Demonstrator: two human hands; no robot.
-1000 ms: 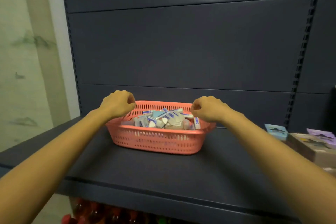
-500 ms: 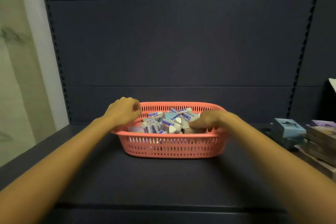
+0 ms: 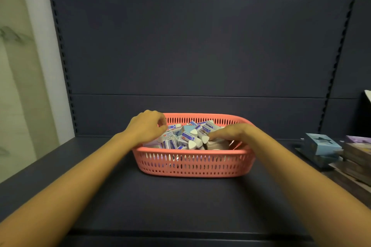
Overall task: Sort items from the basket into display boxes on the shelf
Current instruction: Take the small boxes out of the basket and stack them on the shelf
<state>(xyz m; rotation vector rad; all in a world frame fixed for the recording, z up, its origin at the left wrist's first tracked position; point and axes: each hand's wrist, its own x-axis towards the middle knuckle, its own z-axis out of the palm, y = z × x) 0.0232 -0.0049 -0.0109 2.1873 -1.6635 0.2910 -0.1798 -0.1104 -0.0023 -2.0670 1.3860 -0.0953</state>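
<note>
A pink slotted basket [image 3: 192, 164] stands on the dark shelf [image 3: 180, 202], piled with small white erasers in blue-and-red sleeves [image 3: 187, 136], some triangular, plus a beige box [image 3: 217, 144]. My left hand [image 3: 147, 126] hovers over the basket's left end with fingers curled; its fingertips meet the end of a white eraser [image 3: 173, 126], though whether they pinch it is unclear. My right hand [image 3: 230, 131] reaches in from the right, fingers stretched toward the pile and touching a triangular eraser [image 3: 204, 138]. A light blue display box [image 3: 321, 145] sits at the right.
Beside the blue box lie a purple box [image 3: 359, 139] and a stack of flat brownish packs [image 3: 355, 162] at the shelf's right edge. The dark back panel [image 3: 200, 56] rises behind the basket. A pale wall [image 3: 22, 86] borders the left.
Both hands left the basket's rim and moved inward over the erasers. The right hand dropped into the pile with fingers extended. The view shifted, so the basket sits more centred.
</note>
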